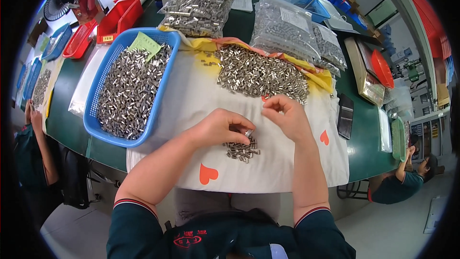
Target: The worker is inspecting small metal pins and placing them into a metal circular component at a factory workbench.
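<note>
My left hand (223, 125) rests on the white cloth (191, 96), fingers curled over a small pile of metal sleeves (242, 150), pinching one small metal sleeve at the fingertips. My right hand (286, 115) hovers just beside it, fingers bent and pinched together; whether they hold a piece cannot be seen. A large heap of the same short metal sleeves (261, 75) lies on the cloth beyond both hands. A blue basket (103, 129) full of metal sleeves stands to the left, with a green paper slip on top.
Clear bags of metal parts (199, 5) lie at the back of the green table (67, 110). Red trays (120, 17) stand far left, a black block (345, 115) at right. Other people sit at far left (33, 148) and lower right (402, 182).
</note>
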Demonstrator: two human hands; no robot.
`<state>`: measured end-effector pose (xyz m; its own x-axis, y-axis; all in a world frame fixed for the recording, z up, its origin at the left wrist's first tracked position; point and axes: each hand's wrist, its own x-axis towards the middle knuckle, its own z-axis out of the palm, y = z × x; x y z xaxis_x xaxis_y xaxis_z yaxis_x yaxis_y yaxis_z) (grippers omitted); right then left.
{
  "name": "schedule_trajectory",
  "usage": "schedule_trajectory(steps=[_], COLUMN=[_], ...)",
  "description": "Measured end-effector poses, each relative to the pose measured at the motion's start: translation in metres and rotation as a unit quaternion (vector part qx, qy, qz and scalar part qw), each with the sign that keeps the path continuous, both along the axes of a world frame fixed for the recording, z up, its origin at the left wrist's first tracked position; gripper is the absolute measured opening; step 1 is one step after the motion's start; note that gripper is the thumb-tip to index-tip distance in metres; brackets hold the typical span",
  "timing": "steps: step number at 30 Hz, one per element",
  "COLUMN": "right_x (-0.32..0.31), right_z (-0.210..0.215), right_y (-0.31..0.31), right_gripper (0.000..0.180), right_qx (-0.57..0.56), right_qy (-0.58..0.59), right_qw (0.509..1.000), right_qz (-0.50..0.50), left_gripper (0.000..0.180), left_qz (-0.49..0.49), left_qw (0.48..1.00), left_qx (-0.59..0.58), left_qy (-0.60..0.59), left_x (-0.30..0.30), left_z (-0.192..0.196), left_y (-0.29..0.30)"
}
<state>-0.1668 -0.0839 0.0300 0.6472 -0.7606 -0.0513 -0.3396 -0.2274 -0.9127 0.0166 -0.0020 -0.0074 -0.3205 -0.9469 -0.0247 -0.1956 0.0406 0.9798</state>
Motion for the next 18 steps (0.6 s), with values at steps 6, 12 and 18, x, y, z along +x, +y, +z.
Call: schedule_trajectory(steps=[6, 12, 18], right_x=[0.055, 0.078, 0.073], right_z=[-0.010, -0.033, -0.031], right_y=[-0.010, -0.018, -0.014], right_gripper=[0.013, 0.009, 0.008], right_qx=[-0.185, -0.314, -0.363], right_qy=[0.096, 0.201, 0.216], right_qw=[0.978, 0.927, 0.906], right_qz=[0.009, 0.032, 0.022], left_gripper=[0.033, 0.033, 0.031], left_qz=[-0.037, -0.058, -0.058], left_qw=[0.998, 0.998, 0.997], left_qx=[0.042, 0.027, 0.040], left_qy=[0.005, 0.020, 0.031], left_x=[0.006, 0.004, 0.005], left_z=[0.004, 0.001, 0.002], left_y=[0.002, 0.004, 0.005])
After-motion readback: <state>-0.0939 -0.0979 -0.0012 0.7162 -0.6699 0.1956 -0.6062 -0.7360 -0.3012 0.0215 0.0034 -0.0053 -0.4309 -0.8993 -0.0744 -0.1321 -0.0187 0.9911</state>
